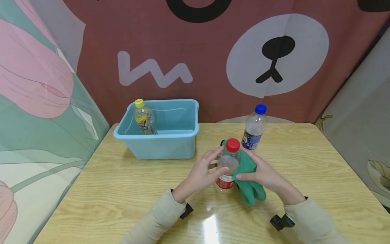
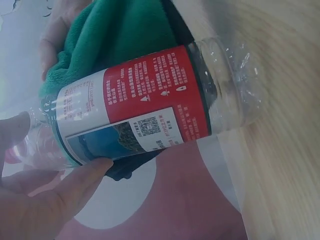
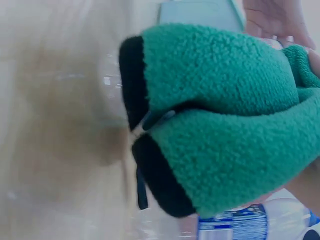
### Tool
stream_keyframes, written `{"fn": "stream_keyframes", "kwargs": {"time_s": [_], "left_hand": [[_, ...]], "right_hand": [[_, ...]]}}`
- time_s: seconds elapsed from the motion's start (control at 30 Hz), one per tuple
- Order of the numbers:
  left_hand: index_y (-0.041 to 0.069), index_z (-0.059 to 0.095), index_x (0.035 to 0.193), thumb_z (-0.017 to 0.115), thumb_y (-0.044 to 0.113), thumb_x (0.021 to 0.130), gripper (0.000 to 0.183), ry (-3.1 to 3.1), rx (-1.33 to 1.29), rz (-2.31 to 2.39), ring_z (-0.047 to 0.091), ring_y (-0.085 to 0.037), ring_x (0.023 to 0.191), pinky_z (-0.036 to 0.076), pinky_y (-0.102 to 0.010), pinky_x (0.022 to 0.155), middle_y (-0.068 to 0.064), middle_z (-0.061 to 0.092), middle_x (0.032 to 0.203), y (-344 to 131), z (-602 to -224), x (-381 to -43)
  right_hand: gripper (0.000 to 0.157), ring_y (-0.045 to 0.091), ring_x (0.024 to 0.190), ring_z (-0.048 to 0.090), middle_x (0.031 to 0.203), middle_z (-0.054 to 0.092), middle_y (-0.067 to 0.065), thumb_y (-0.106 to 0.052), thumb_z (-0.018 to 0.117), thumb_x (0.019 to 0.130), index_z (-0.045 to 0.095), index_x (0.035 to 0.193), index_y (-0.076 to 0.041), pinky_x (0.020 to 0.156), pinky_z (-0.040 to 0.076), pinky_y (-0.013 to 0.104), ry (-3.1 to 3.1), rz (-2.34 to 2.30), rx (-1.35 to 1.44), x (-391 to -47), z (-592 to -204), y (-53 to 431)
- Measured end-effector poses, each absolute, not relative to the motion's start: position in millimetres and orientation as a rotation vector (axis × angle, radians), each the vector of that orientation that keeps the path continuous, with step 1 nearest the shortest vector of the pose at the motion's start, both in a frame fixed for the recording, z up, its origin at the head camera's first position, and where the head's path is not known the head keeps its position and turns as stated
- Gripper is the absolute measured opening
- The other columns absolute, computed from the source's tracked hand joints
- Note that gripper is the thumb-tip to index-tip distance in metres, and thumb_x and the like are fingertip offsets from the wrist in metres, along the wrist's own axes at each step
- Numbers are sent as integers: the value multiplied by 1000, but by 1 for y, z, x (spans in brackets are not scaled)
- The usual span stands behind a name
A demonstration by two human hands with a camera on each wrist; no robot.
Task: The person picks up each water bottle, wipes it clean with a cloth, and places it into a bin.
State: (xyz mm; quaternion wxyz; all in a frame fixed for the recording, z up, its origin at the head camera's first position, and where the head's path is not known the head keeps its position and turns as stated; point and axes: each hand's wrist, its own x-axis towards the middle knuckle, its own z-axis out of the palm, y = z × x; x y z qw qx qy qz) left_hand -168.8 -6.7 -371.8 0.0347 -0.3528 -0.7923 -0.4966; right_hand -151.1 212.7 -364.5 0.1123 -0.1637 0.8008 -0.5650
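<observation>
A clear plastic bottle with a red cap (image 1: 233, 145) and a red-and-white label (image 2: 150, 95) is near the middle of the table. My left hand (image 1: 199, 173) grips its upper part from the left, thumb in front and fingers behind. On the right, my right hand (image 1: 266, 174) holds a folded green cloth (image 1: 250, 191) with dark edging against the bottle's side. The right wrist view shows the fuzzy cloth (image 3: 220, 70) in two thick folds, covering most of the bottle there. In the left wrist view the bottle's base is close over the tabletop.
A light blue bin (image 1: 164, 147) stands at the back left, with a yellow-capped bottle (image 1: 144, 120) leaning inside. Behind my right hand, a blue-capped bottle (image 1: 253, 130) stands upright. A printed curtain (image 1: 207, 61) hangs behind the wooden table (image 1: 122, 189).
</observation>
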Motion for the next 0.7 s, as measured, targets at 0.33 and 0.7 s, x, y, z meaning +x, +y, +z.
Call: {"fn": "stream_keyframes", "kwargs": {"time_s": [0.33, 0.7], "left_hand": [[1, 37, 137, 64, 17, 86, 60, -2434, -1081, -1589, 51, -26, 110, 51, -28, 79, -19, 52, 118, -8, -375, -171], [6, 37, 138, 70, 30, 80, 71, -2470, -997, -1524, 53, -21, 107, 51, -27, 79, -13, 54, 119, -6, -372, -169]], "right_hand": [[88, 44, 129, 17, 145, 18, 22, -9, 72, 77, 16, 145, -6, 98, 15, 68, 2275, -1750, -441, -151, -386, 212], [92, 45, 133, 4, 148, 8, 22, -13, 73, 76, 13, 146, -6, 98, 8, 69, 2279, -1682, -347, -151, -398, 210]]}}
